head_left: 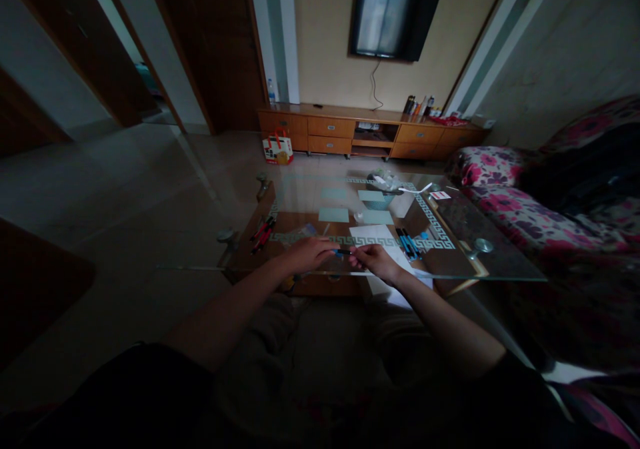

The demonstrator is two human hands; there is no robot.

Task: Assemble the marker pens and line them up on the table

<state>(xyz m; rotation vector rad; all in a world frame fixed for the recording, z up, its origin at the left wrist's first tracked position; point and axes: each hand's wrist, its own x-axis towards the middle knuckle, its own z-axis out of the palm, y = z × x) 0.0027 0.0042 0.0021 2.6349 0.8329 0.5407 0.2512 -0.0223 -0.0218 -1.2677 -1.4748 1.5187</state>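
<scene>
Between my two hands is a slim blue-and-black pen [343,252], held level above the near edge of the glass table [300,195]. The fingers of my left hand [311,254] are closed at its blue end. My right hand [376,262] pinches the dark end with thumb and fingers. Just right of that hand lies a group of blue-and-black pens [409,243]. Several red-and-black pens [263,234] are on the table's left side. White paper [373,234] lies under and behind my right hand. Small lettering on the pen is too dark to read.
A basket [377,200] with clear plastic in it is toward the table's far side. Beyond stands a wooden TV cabinet [330,129], with a printed bag [278,149] on the floor before it. At right is a flowered sofa [530,215].
</scene>
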